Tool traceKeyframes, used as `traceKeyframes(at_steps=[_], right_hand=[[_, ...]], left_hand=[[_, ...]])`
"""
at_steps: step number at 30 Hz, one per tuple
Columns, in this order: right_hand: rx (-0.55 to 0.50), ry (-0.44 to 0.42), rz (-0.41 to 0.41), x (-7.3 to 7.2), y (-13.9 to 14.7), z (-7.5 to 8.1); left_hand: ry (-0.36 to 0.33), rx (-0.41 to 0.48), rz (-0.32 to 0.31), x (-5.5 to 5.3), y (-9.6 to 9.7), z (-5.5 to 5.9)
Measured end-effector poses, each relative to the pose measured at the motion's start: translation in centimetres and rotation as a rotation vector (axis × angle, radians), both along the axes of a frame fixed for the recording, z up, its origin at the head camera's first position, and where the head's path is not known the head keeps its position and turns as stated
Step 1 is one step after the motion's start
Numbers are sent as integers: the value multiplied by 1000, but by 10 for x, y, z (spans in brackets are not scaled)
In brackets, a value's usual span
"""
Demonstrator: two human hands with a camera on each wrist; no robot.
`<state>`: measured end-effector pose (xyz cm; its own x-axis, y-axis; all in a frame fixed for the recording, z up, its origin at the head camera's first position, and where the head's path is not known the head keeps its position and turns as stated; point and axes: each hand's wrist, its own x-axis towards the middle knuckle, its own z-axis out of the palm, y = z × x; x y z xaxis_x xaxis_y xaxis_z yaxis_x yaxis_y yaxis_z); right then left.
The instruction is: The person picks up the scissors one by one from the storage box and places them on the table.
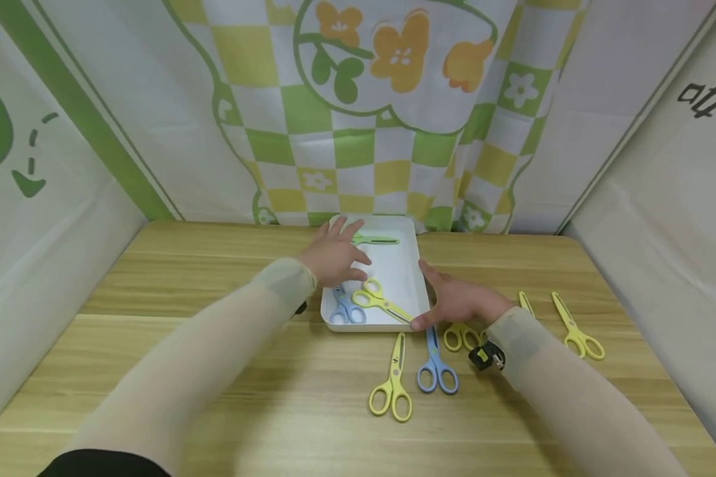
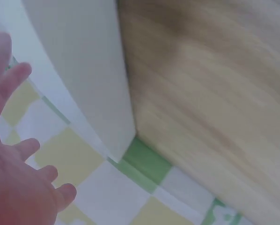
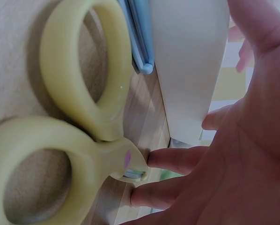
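Note:
A white tray [image 1: 420,291] sits at the back middle of the table. My left hand [image 1: 332,255] is over its left side, fingers spread and nothing in them; in the left wrist view the fingers [image 2: 23,150] stand apart beside the tray wall. Inside the tray lie green scissors [image 1: 378,240], yellow scissors [image 1: 388,307] and blue scissors [image 1: 347,311]; the left hand partly hides the green pair. At the tray's right edge is my right hand [image 1: 456,298], its straight fingers spread and thumb by the front corner. Below that palm lie yellow scissors [image 3: 102,112], partly hidden in the head view.
In front of the tray lie yellow scissors [image 1: 396,384] and blue scissors [image 1: 434,371], the blue pair's tip close by the tray wall. Farther right are yellow scissors [image 1: 573,331] and another yellow blade [image 1: 525,303] behind the right wrist. A checkered curtain [image 1: 358,152] hangs behind the table.

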<state>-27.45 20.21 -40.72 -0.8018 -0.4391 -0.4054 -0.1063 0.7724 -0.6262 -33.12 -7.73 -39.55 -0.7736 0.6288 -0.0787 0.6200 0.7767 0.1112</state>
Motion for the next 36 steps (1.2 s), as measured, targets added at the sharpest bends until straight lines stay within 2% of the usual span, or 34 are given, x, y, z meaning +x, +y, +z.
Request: traceKeyframes(at_steps=[3, 10, 17, 21, 23, 25, 27, 29, 32, 36], right_hand=[[-1, 0, -1, 0, 1, 0], [-13, 1, 0, -1, 2, -1], [-22, -6, -13, -1, 2, -1], [-32, -14, -18, -1, 1, -1], [-31, -25, -23, -1, 1, 0], [-28, -28, -24, -1, 1, 0], [-23, -29, -27, -1, 1, 0], [-13, -21, -23, -2, 1, -1], [-13, -22, -27, -2, 1, -2], [-23, -34, -39, -2, 0, -3]], left_hand=[[18, -43, -21, -1, 11, 4], [25, -126, -40, -4, 33, 5], [30, -181, -8, -9, 47, -3], [19, -217, -33, -8, 55, -6], [32, -239, -60, -6, 57, -6], [76, -280, -70, -5, 59, -6], [120, -332, -53, -5, 60, -5], [135, -379, -11, -4, 61, -4], [105, -421, 27, -3, 62, 0], [44, -429, 11, -2, 64, 4]])
